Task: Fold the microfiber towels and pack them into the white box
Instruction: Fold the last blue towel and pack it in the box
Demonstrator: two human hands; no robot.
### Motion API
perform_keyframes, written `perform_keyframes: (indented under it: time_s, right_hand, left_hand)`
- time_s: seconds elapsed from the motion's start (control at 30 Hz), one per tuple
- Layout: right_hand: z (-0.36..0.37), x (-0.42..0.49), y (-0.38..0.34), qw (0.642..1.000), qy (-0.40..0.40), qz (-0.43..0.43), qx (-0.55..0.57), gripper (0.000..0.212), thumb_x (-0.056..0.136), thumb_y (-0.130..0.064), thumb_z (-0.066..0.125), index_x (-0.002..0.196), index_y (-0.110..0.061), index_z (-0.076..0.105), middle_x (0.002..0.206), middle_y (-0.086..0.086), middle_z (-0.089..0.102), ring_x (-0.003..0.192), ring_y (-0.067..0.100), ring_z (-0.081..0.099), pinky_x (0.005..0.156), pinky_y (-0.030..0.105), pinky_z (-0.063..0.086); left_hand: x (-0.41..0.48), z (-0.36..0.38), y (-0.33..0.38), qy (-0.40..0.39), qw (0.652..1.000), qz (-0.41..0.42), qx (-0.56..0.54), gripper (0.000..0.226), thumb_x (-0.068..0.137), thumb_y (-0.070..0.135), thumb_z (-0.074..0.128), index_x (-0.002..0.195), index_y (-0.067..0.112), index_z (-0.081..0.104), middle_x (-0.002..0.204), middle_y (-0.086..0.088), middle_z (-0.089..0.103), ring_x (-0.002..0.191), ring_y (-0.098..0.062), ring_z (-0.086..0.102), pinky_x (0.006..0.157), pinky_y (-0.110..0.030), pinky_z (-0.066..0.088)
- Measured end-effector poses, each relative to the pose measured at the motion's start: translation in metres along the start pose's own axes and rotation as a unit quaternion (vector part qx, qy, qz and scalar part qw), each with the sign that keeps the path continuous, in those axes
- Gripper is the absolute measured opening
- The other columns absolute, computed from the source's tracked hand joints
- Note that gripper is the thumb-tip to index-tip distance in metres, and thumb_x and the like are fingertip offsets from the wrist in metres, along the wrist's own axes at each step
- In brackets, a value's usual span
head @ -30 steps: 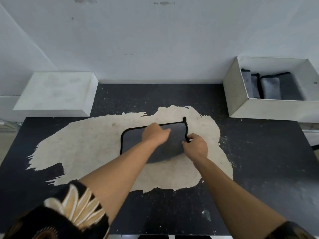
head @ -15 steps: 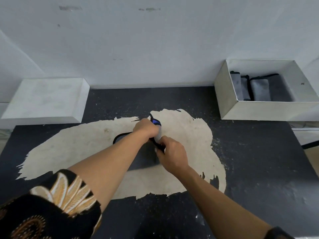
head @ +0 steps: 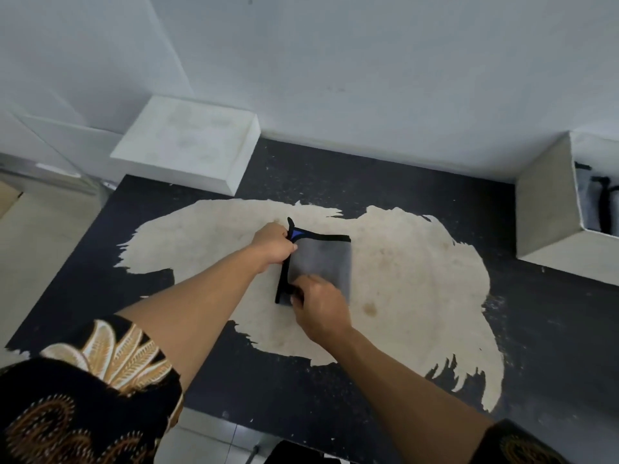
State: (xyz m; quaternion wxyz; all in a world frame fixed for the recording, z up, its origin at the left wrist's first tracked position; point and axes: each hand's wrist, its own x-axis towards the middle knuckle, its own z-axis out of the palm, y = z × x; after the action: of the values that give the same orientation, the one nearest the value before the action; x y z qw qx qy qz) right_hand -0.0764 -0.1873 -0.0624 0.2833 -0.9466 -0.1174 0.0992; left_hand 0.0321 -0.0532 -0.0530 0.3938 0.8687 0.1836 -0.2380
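Mid-fold on one grey towel (head: 321, 259), with packing only partly done.

Doubled over at the centre of the table (head: 552, 329), on one worn beige patch (head: 418, 269), with black hems along the 9 o'clock side. Left hand (head: 274, 244) curled round the far hem corner, at 10 o'clock of the cloth. Right hand (head: 318, 303) pinching the near hem corner, at 7 o'clock. At 3 o'clock, one open white box (head: 542, 209) holding at least two folded towels (head: 585, 199), partly cut off by the frame edge. At 11 o'clock, one closed white carton (head: 187, 145), perhaps a lid. Probably left: another fold, then boxing this towel.
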Motion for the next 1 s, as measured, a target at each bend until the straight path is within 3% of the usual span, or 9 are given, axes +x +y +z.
perform_keyframes:
  time_s: [0.17, 0.5, 0.63, 0.7, 0.77, 0.83, 0.87, 0.93, 1.0]
  right_hand:
    - [0.013, -0.001, -0.002, 0.998, -0.044, 0.004, -0.044, 0.025, 0.094, -0.025, 0.054, 0.115, -0.018, 0.065, 0.111, 0.0, 0.061, 0.086, 0.025, 0.063, 0.066, 0.032, 0.048]
    - [0.018, 0.004, -0.005, 0.993, -0.068, -0.001, -0.093, 0.034, 0.097, -0.016, 0.053, 0.129, -0.021, 0.062, 0.116, 0.001, 0.059, 0.088, 0.026, 0.064, 0.072, 0.034, 0.053]
    - [0.015, 0.002, -0.007, 0.991, -0.077, -0.022, -0.11, 0.034, 0.097, -0.015, 0.052, 0.13, -0.019, 0.06, 0.117, 0.003, 0.057, 0.09, 0.026, 0.063, 0.071, 0.034, 0.051]
    - [0.013, -0.001, -0.007, 0.994, -0.035, -0.033, -0.097, 0.027, 0.096, -0.02, 0.052, 0.12, -0.018, 0.066, 0.108, 0.003, 0.06, 0.089, 0.025, 0.062, 0.067, 0.033, 0.049]
    - [0.008, 0.0, 0.001, 0.995, 0.049, -0.021, -0.086, 0.019, 0.093, -0.022, 0.056, 0.101, -0.014, 0.071, 0.097, 0.003, 0.061, 0.089, 0.025, 0.059, 0.064, 0.032, 0.048]
    - [0.001, 0.006, 0.012, 0.986, 0.121, 0.007, -0.116, 0.021, 0.089, -0.02, 0.058, 0.106, -0.012, 0.069, 0.111, 0.009, 0.06, 0.102, 0.029, 0.056, 0.076, 0.038, 0.051]
    - [-0.003, 0.01, 0.016, 0.985, 0.108, 0.031, -0.134, 0.033, 0.09, -0.021, 0.058, 0.121, -0.012, 0.063, 0.13, 0.013, 0.053, 0.118, 0.033, 0.05, 0.088, 0.043, 0.05]
    - [-0.01, 0.019, 0.023, 0.986, 0.016, 0.073, -0.147, 0.059, 0.096, -0.029, 0.051, 0.15, -0.016, 0.033, 0.161, 0.013, 0.017, 0.148, 0.033, 0.016, 0.112, 0.05, 0.03]
    - [-0.01, 0.023, 0.033, 0.978, -0.082, 0.071, -0.176, 0.065, 0.103, -0.038, 0.035, 0.157, -0.019, 0.006, 0.164, 0.005, -0.012, 0.151, 0.028, -0.012, 0.119, 0.056, 0.013]
  left_hand:
    - [-0.002, 0.0, -0.017, -0.001, 1.0, 0.002, 0.01, 0.011, 0.086, 0.012, 0.069, 0.095, 0.004, 0.067, 0.095, -0.01, 0.068, 0.096, -0.03, 0.064, 0.083, -0.036, 0.051]
    - [0.0, 0.007, -0.013, 0.026, 0.996, 0.066, 0.045, 0.002, 0.089, 0.012, 0.065, 0.091, 0.012, 0.064, 0.096, -0.008, 0.067, 0.096, -0.027, 0.063, 0.075, -0.028, 0.044]
    - [-0.002, 0.008, -0.016, 0.014, 0.997, 0.058, 0.056, 0.03, 0.086, 0.022, 0.07, 0.112, 0.011, 0.058, 0.101, -0.005, 0.066, 0.1, -0.028, 0.063, 0.082, -0.035, 0.05]
    - [-0.01, 0.008, -0.016, 0.027, 0.992, 0.057, 0.112, 0.057, 0.085, 0.027, 0.071, 0.132, 0.013, 0.044, 0.115, -0.007, 0.062, 0.107, -0.03, 0.061, 0.087, -0.039, 0.051]
    - [-0.024, 0.014, -0.015, 0.102, 0.967, 0.089, 0.214, 0.067, 0.089, 0.028, 0.067, 0.143, 0.015, 0.031, 0.13, -0.011, 0.051, 0.114, -0.032, 0.055, 0.087, -0.039, 0.048]
    - [-0.038, 0.023, -0.014, 0.176, 0.916, 0.188, 0.308, 0.067, 0.094, 0.03, 0.058, 0.15, 0.016, 0.024, 0.148, -0.013, 0.035, 0.129, -0.034, 0.042, 0.098, -0.042, 0.04]
    - [-0.042, 0.029, -0.016, 0.17, 0.894, 0.241, 0.337, 0.066, 0.097, 0.031, 0.052, 0.153, 0.017, 0.021, 0.157, -0.012, 0.025, 0.138, -0.034, 0.032, 0.104, -0.043, 0.035]
    - [-0.039, 0.04, -0.024, 0.093, 0.873, 0.292, 0.378, 0.065, 0.1, 0.032, 0.042, 0.157, 0.017, 0.014, 0.165, -0.008, 0.007, 0.149, -0.032, 0.011, 0.115, -0.044, 0.023]
    - [-0.036, 0.049, -0.038, 0.027, 0.864, 0.283, 0.415, 0.065, 0.103, 0.038, 0.034, 0.158, 0.017, 0.007, 0.166, -0.007, -0.004, 0.152, -0.03, -0.004, 0.121, -0.047, 0.011]
